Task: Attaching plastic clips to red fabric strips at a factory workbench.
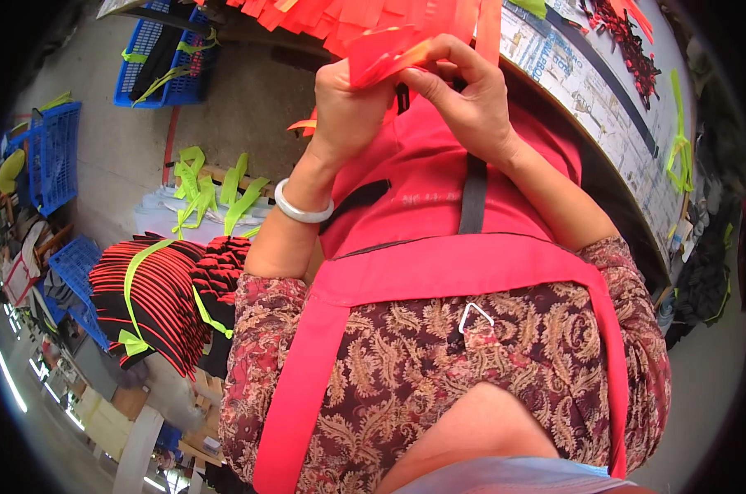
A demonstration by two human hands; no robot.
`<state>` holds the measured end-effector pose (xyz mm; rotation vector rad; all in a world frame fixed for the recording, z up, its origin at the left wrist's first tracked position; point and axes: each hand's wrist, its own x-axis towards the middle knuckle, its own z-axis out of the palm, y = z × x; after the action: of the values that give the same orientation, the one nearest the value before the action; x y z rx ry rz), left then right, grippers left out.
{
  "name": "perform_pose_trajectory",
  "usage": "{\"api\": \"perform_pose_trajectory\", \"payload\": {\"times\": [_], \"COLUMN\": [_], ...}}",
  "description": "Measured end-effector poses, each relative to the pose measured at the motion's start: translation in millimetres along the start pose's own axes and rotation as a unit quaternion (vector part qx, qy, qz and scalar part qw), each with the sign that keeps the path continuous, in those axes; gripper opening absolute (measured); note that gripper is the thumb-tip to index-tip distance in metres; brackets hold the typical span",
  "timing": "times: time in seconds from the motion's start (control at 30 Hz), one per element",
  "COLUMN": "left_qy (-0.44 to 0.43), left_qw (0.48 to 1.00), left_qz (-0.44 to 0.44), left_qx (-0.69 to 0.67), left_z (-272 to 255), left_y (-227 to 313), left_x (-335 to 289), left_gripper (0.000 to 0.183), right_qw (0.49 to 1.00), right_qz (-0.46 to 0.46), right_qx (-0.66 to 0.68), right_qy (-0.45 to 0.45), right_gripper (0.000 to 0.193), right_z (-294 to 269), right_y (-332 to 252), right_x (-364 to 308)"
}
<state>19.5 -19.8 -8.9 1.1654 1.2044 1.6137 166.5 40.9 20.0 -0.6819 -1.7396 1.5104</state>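
My left hand (352, 107) is closed around a small stack of red-orange fabric pieces (381, 62), held up in front of the red apron (447, 156). The thumb and fingers of my right hand (472, 99) pinch the right edge of the same stack. A small dark bit (402, 99) shows just under it, between the hands; its kind is unclear. Just beyond my hands lies a heap of red-orange fabric strips (332, 18). A pale bangle (303, 212) is on my left wrist.
A worktable (546, 62) runs along my right, with black-and-red pieces (624, 49) and a lime-green tie (680, 156) on it. Left stand blue plastic crates (56, 156) and tied bundles of black-and-red fabric (142, 296). Lime-green strips (196, 189) lie nearby.
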Motion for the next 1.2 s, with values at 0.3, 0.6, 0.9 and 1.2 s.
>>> {"api": "perform_pose_trajectory", "payload": {"times": [0.3,0.6,0.9,1.2], "left_qy": [-0.004,-0.128,-0.101,-0.053], "left_qw": [1.0,0.986,0.792,0.741], "left_qz": [0.027,-0.11,-0.422,-0.515], "left_qx": [-0.004,-0.013,-0.43,-0.428], "left_z": [0,5,102,155], "left_y": [-7,10,-67,-118], "left_x": [4,22,17,42], "left_gripper": [0.01,0.007,0.016,0.012], "right_qw": [1.0,0.983,0.966,0.909], "right_qz": [-0.02,0.173,0.223,0.2], "right_qx": [-0.002,0.005,-0.011,-0.327], "right_qy": [-0.004,-0.065,0.132,0.163], "right_gripper": [0.011,0.013,0.018,0.021], "right_z": [1,-43,-107,-137], "right_y": [1,-11,31,50], "right_x": [2,-2,-42,-31]}}
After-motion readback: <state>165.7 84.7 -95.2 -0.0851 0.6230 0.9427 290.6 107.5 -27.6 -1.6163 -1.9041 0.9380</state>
